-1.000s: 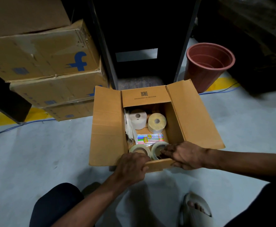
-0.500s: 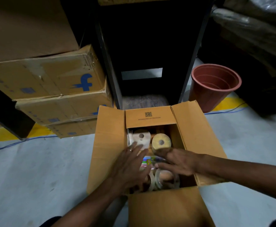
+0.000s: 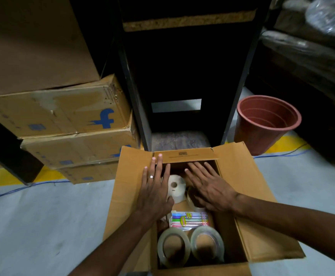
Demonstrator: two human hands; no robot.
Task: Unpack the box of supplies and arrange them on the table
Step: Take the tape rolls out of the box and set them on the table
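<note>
Inside open brown box (image 3: 248,188): tape rolls, pens; left hand (image 3: 154,188), right hand (image 3: 208,188) flat, empty.

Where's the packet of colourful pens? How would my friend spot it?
Look in the open cardboard box on the floor. Near its middle, just beyond the two clear tape rolls, lies the pack of pens. It is the only flat, rainbow-striped thing there; everything around it is a plain roll.

Floor (image 3: 33,226): box (image 3: 242,186) (open), pot (image 3: 262,132).
</note>
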